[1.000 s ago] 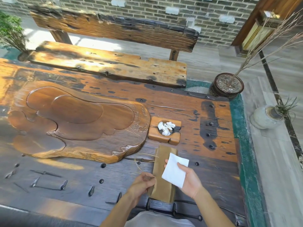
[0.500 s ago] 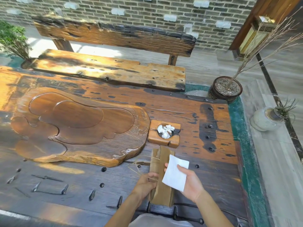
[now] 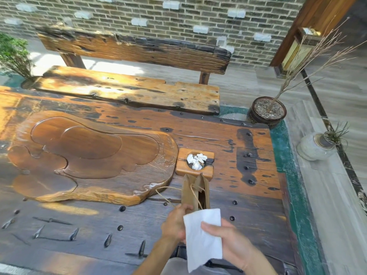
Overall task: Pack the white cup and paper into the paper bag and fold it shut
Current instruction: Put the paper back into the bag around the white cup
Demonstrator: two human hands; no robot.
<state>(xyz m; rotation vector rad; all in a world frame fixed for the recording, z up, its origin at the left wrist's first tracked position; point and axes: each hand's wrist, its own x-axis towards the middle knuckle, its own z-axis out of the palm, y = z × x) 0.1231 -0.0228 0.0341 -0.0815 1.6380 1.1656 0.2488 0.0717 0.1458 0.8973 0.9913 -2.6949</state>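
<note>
A narrow brown paper bag (image 3: pixel 195 192) with thin string handles lies on the dark wooden table (image 3: pixel 248 195), its far end partly opened. My left hand (image 3: pixel 175 223) grips the bag's near end. My right hand (image 3: pixel 228 243) holds a white sheet of paper (image 3: pixel 202 241) just in front of the left hand, covering the bag's near part. No white cup shows in the view.
A small wooden holder (image 3: pixel 195 163) with crumpled white bits in its hollow sits just beyond the bag. A large carved wooden tray (image 3: pixel 89 155) lies to the left. A wooden bench (image 3: pixel 129 90) stands behind the table. Two potted plants (image 3: pixel 267 111) stand on the floor at the right.
The bag has been raised and its far end opened. My right hand has drawn the white paper nearer to me, over my left hand. The view has moved closer.
</note>
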